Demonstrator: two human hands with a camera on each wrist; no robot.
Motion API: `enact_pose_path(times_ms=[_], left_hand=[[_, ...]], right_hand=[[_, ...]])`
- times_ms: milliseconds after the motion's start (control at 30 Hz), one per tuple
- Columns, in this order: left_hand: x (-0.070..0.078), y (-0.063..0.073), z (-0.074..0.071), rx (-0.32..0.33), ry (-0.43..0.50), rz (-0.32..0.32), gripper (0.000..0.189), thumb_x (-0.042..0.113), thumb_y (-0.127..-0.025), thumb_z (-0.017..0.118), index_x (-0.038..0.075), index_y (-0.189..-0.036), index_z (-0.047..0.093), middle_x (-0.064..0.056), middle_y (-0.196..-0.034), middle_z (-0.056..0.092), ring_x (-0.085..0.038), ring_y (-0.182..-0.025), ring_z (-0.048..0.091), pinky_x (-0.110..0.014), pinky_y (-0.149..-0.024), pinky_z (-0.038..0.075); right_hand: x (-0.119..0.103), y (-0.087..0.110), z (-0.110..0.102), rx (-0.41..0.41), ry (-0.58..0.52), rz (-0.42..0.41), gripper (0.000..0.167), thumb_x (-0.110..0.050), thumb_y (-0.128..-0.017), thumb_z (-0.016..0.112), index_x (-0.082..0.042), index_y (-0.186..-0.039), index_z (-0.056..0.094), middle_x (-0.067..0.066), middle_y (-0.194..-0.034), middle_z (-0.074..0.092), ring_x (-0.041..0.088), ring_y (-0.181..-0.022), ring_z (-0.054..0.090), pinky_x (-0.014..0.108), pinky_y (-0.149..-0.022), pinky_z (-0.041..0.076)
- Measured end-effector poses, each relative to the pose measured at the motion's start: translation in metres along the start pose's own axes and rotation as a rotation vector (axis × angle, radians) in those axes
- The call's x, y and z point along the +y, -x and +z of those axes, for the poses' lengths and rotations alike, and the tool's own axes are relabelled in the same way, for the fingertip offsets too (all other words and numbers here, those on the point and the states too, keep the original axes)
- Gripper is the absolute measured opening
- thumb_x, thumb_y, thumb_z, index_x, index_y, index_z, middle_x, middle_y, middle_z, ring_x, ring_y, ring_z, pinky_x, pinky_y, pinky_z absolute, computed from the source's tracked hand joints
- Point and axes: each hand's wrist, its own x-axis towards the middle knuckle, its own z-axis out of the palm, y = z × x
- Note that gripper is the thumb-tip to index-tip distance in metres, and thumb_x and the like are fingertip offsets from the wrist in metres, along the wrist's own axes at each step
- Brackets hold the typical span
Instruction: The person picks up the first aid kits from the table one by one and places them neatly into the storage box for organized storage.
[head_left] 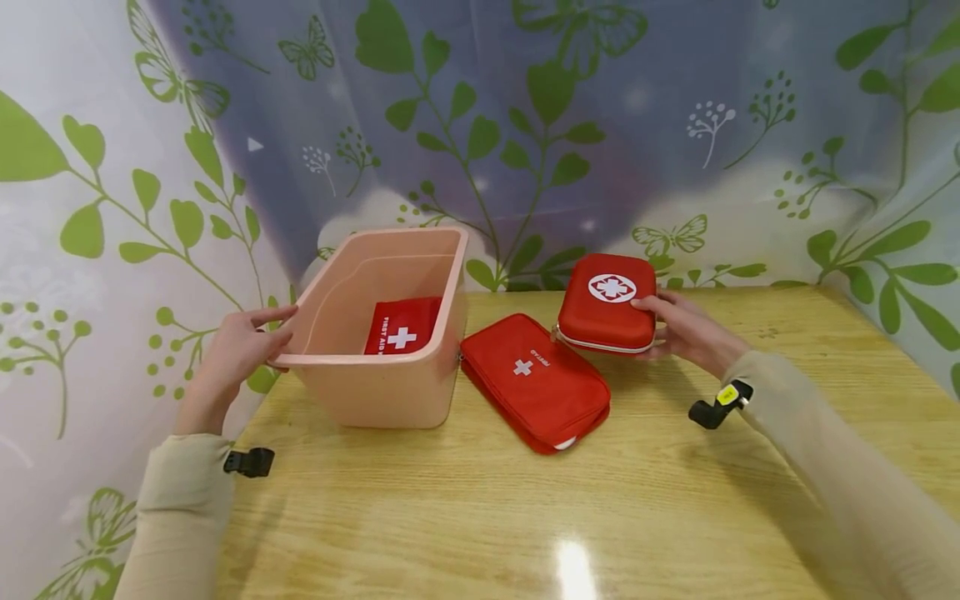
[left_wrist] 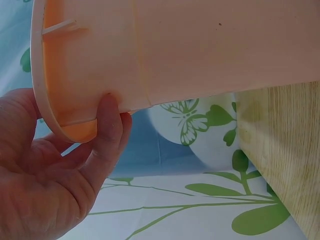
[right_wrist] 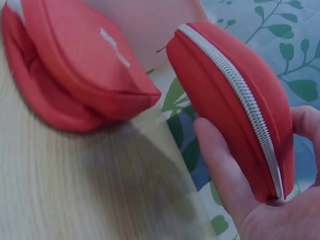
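Note:
My left hand (head_left: 238, 350) grips the rim of a pink plastic bin (head_left: 382, 392) at its left front corner. In the left wrist view, fingers curl beneath the bin's lip (left_wrist: 39, 65). Inside the bin lies a red first aid packet (head_left: 408, 327) with a white cross. My right hand (head_left: 686, 329) holds a red hard-shell first aid case (head_left: 600, 312), thumb on top and fingers below. Its silver zipper (right_wrist: 240, 90) shows in the right wrist view. Between bin and case, a flat red first aid pouch (head_left: 536, 379) lies on the table.
The wooden table (head_left: 450, 517) reaches back to a leaf-and-butterfly patterned curtain (head_left: 480, 133), which also hangs along the left side. The pouch lies right against the bin's right side. Dark camera straps (head_left: 251, 462) sit on both wrists.

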Motion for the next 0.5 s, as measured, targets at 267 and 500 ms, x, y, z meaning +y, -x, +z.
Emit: enact_pose_path(times_ms=[267, 500], left_hand=[[-0.002, 0.001, -0.001, -0.003, 0.006, 0.008, 0.050, 0.023, -0.101, 0.054, 0.007, -0.147, 0.047, -0.005, -0.066, 0.062, -0.020, -0.062, 0.063, -0.032, -0.063, 0.059], [-0.002, 0.000, -0.001, -0.002, 0.016, 0.013, 0.050, 0.023, -0.101, 0.054, 0.007, -0.147, 0.047, -0.003, -0.064, 0.062, -0.018, -0.062, 0.064, -0.032, -0.062, 0.059]], right_hand=[[-0.014, 0.002, 0.012, 0.019, -0.048, 0.002, 0.066, -0.024, -0.099, 0.059, -0.009, -0.150, 0.022, 0.013, -0.119, 0.044, 0.027, -0.081, 0.069, 0.049, -0.069, 0.059], [-0.026, 0.007, 0.019, 0.010, -0.103, 0.013, 0.065, -0.024, -0.098, 0.061, -0.009, -0.148, 0.024, 0.007, -0.107, 0.061, 0.025, -0.078, 0.071, 0.047, -0.067, 0.060]])
